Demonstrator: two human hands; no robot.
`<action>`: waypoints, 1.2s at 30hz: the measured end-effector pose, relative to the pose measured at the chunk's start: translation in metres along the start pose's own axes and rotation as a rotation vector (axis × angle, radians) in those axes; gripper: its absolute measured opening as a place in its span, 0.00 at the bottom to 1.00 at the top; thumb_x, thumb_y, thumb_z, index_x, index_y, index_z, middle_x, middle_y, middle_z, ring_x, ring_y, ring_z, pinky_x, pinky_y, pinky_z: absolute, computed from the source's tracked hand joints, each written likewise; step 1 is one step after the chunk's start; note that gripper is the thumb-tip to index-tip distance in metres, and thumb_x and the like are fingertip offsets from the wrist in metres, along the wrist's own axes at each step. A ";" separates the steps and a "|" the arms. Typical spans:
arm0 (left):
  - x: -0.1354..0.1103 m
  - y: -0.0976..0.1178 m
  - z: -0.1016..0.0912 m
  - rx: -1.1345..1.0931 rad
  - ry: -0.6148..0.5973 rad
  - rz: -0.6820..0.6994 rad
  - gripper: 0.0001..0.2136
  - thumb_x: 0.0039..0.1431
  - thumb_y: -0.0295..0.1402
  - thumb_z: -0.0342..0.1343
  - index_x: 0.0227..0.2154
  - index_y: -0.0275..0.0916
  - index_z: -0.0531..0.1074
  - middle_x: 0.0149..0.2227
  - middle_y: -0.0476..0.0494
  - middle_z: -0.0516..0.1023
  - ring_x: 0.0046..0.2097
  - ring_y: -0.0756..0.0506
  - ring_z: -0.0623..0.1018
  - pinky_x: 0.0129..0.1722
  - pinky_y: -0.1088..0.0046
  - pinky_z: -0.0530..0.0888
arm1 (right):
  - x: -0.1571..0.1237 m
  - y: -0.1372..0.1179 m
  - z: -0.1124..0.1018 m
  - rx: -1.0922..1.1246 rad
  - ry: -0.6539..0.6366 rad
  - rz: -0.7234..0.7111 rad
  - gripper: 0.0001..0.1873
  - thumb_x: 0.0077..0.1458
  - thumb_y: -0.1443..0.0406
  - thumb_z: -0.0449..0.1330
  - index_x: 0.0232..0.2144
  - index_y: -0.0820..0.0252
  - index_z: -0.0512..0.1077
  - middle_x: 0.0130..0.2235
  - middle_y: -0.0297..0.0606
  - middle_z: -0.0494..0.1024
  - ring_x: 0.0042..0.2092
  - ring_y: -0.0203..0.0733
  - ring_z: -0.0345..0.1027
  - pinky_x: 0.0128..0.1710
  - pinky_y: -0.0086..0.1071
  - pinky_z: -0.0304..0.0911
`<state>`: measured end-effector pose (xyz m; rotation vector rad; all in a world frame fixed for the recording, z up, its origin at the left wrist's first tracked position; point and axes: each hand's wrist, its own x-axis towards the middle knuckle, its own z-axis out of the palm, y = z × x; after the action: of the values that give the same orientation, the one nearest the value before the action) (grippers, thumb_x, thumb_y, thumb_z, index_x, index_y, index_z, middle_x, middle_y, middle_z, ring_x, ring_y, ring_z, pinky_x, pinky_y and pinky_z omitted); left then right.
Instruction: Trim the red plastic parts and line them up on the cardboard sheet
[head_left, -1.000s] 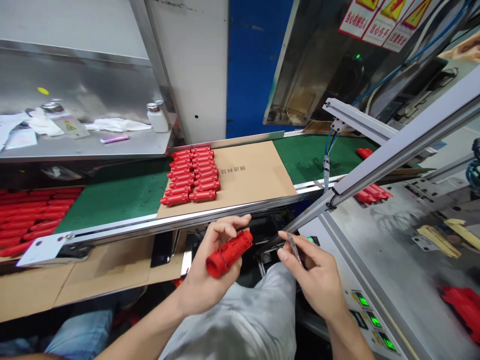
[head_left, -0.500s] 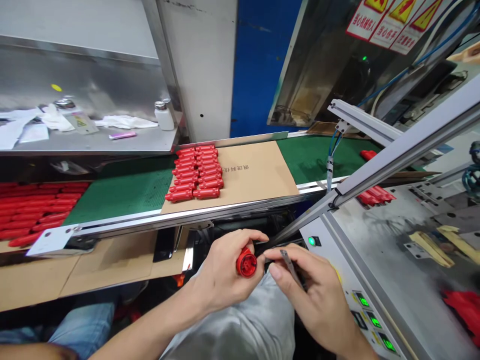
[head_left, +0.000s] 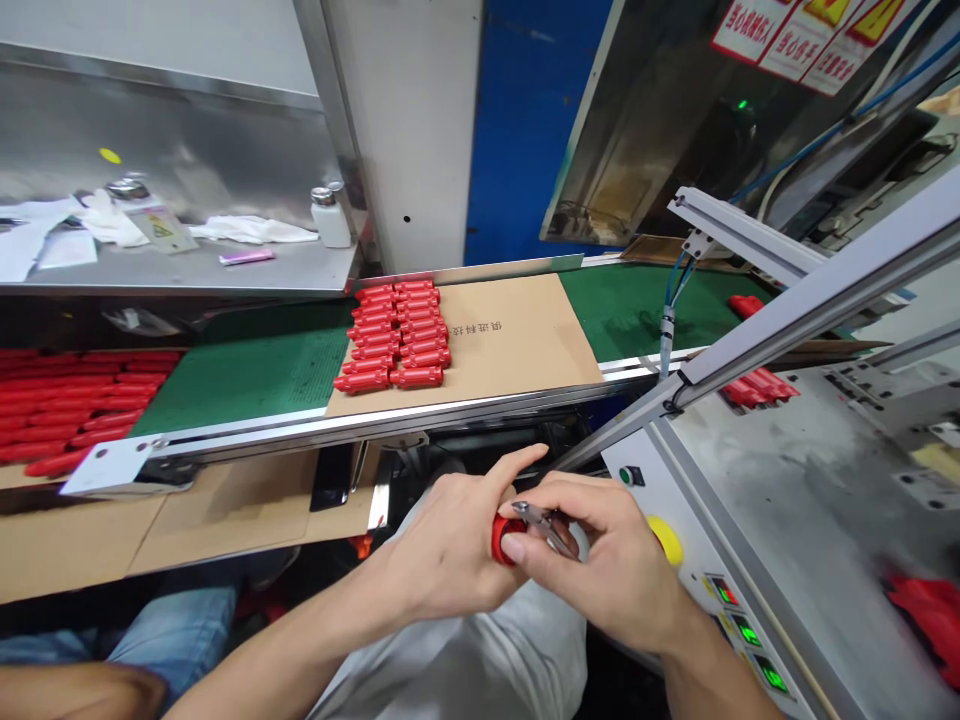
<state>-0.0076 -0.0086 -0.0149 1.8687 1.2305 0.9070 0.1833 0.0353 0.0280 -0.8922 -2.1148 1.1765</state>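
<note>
My left hand (head_left: pixel 450 545) is closed around a red plastic cylinder (head_left: pixel 504 537), of which only the round end shows between my fingers. My right hand (head_left: pixel 604 565) grips a small metal tool (head_left: pixel 541 522), its tip touching the red part's end. Both hands meet over my lap, in front of the conveyor. On the green belt (head_left: pixel 255 365) lies a cardboard sheet (head_left: pixel 517 345) carrying two neat rows of red parts (head_left: pixel 397 335).
More red parts (head_left: pixel 67 400) fill a tray at left, and others (head_left: pixel 757 385) sit right of the belt. A metal shelf (head_left: pixel 180 270) holds rags and a small bottle (head_left: pixel 330 215). At right, a machine panel (head_left: pixel 739 625) has lit buttons; an aluminium rail (head_left: pixel 795 310) crosses diagonally.
My left hand turned the red part from lying sideways to end-on toward me. My right hand brought the metal tool in until its tip met the part's end.
</note>
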 end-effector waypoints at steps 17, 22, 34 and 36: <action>0.004 0.008 -0.008 -0.078 -0.057 -0.126 0.43 0.51 0.27 0.59 0.73 0.50 0.62 0.30 0.57 0.81 0.27 0.45 0.77 0.30 0.69 0.69 | -0.007 0.015 0.004 0.024 0.127 -0.109 0.11 0.65 0.68 0.65 0.48 0.55 0.83 0.38 0.36 0.85 0.37 0.38 0.79 0.38 0.31 0.75; 0.001 0.009 -0.010 -0.138 -0.052 -0.128 0.46 0.50 0.24 0.59 0.73 0.56 0.59 0.25 0.63 0.70 0.25 0.49 0.68 0.28 0.72 0.62 | -0.016 0.017 -0.003 -0.315 0.187 -0.305 0.26 0.63 0.75 0.64 0.62 0.57 0.76 0.43 0.39 0.83 0.45 0.41 0.77 0.48 0.38 0.76; -0.001 0.010 -0.008 -0.109 -0.048 -0.095 0.47 0.49 0.23 0.58 0.74 0.54 0.57 0.24 0.64 0.69 0.24 0.50 0.67 0.28 0.73 0.62 | -0.017 0.014 0.001 -0.527 0.148 -0.398 0.27 0.64 0.75 0.64 0.64 0.62 0.72 0.42 0.41 0.84 0.41 0.44 0.74 0.42 0.41 0.75; -0.001 0.010 -0.009 -0.094 -0.052 -0.099 0.47 0.49 0.23 0.58 0.74 0.52 0.57 0.24 0.64 0.69 0.24 0.50 0.67 0.28 0.73 0.62 | -0.018 0.017 0.001 -0.516 0.140 -0.400 0.26 0.65 0.75 0.64 0.64 0.62 0.73 0.40 0.40 0.84 0.39 0.43 0.73 0.40 0.40 0.74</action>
<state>-0.0115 -0.0112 -0.0019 1.7314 1.2168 0.8433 0.1979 0.0275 0.0102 -0.6831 -2.3714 0.3608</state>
